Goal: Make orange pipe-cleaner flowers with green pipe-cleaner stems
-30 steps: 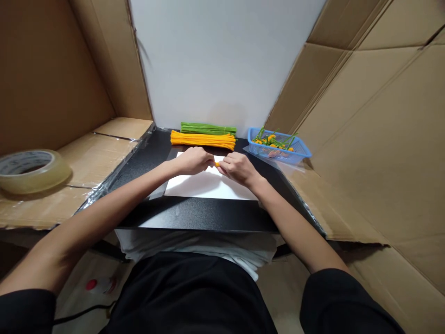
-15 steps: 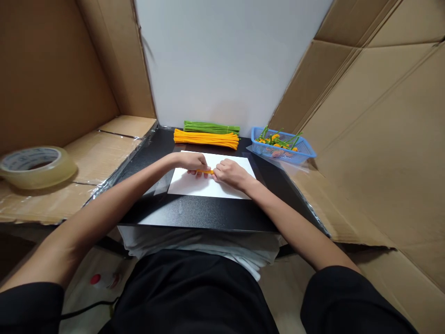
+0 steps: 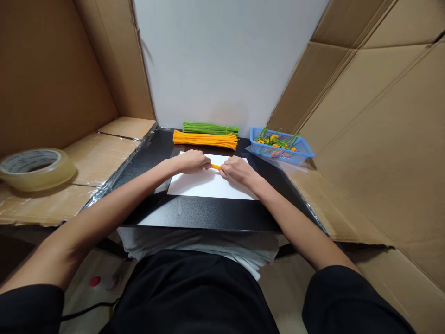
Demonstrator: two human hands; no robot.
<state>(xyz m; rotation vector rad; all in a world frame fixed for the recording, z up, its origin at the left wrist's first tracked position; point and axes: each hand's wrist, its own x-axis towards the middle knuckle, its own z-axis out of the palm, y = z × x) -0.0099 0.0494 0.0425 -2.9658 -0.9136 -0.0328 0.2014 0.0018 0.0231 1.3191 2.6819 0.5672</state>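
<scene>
A short orange pipe cleaner (image 3: 215,167), coiled or twisted by its ridged look, stretches between my two hands above a white sheet of paper (image 3: 205,186). My left hand (image 3: 193,162) is closed on its left end, knuckles up. On the other end, my right hand (image 3: 238,169) pinches it with the fingers curled in. Both fingertips are partly hidden, so the ends of the piece do not show. Behind the paper lies a bundle of orange pipe cleaners (image 3: 205,139), and a green bundle (image 3: 210,127) rests behind that against the wall.
A blue plastic basket (image 3: 281,156) at the back right holds several green-stemmed orange pieces. A wide roll of clear tape (image 3: 64,170) sits on the cardboard ledge at left. Cardboard walls (image 3: 382,120) flank the black table (image 3: 201,214). A bottle with a red cap (image 3: 95,281) stands below.
Both hands have shifted a little to the right. The gap between them now shows more of the orange piece, and the left fingers are curled tighter around it.
</scene>
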